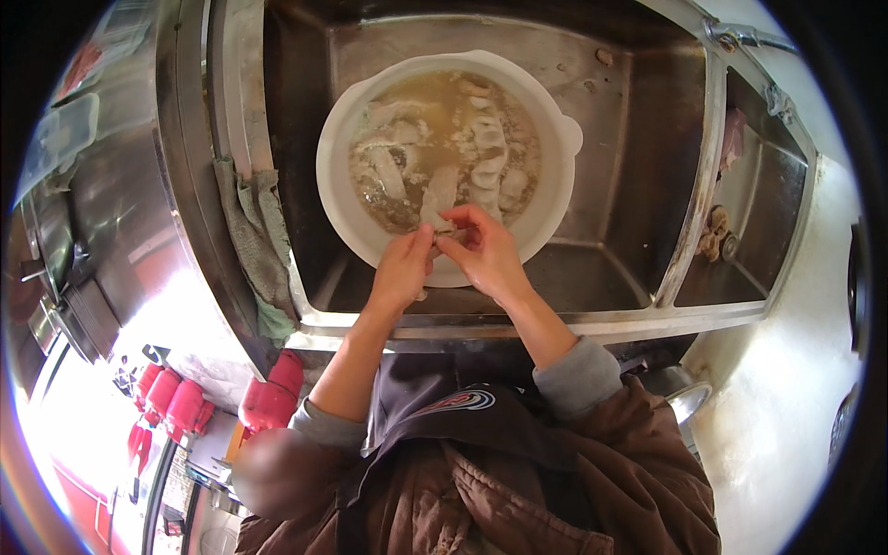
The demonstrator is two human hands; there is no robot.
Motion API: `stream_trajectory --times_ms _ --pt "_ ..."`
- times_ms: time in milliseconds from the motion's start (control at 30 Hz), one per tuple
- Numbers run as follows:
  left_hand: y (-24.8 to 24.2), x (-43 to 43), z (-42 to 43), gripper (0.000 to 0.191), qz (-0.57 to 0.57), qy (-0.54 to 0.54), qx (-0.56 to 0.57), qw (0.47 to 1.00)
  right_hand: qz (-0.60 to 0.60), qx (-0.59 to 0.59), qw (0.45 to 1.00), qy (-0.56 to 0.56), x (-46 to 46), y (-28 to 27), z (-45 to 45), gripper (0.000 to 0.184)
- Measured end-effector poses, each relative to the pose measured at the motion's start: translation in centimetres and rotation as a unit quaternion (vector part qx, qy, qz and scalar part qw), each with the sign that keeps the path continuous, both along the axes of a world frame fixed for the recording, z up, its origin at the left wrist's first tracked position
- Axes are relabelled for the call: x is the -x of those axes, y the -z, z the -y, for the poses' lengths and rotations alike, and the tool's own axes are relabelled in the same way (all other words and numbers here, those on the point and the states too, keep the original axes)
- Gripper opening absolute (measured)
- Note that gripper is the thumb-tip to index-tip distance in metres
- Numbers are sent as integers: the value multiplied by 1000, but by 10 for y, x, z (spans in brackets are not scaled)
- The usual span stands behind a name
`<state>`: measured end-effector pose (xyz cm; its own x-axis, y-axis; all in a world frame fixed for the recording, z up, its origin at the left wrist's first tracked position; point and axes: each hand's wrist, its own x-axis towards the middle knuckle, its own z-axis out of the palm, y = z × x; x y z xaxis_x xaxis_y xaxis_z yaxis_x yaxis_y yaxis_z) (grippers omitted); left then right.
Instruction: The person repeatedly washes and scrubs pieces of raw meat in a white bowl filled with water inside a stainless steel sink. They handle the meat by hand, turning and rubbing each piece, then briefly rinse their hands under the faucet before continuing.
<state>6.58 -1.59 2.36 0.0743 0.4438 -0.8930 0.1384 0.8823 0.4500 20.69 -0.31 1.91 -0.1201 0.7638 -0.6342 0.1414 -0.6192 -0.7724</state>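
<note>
A large white plastic basin [334, 177] sits in the stainless steel sink, holding cloudy yellowish water [440, 104] with froth and pale scraps. My left hand [401, 269] and my right hand [489, 255] meet over its near rim. Between their fingertips they pinch one end of a pale, soft strip [440, 194], which looks like animal intestine and trails into the water. My fingers partly hide the pinched end. A ruffled pale length [488, 156] lies in the water to the right, and more pale pieces [390, 173] lie to the left.
Around the basin is the deep sink [624, 229]. A smaller sink compartment [753, 229] on the right holds a brownish lump [714, 232] and a pinkish piece [732, 139]. A grey-green cloth [253, 229] drapes over the left edge. Red gas cylinders [272, 395] stand lower left.
</note>
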Motion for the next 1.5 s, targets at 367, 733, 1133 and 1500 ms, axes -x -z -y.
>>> stream_trajectory --times_ms 367,733,1133,1500 --pt "-5 -12 12 38 -150 222 -177 947 326 -114 930 -123 13 30 -10 14" --pt "7 -23 -6 39 223 -274 139 925 242 -338 889 -195 -7 -13 -8 18" --pt "7 -34 8 48 -107 115 -150 976 279 -155 940 -117 0 6 -3 14" --pt "6 -25 4 28 83 -168 -41 981 216 -285 908 -219 -6 4 -7 9"
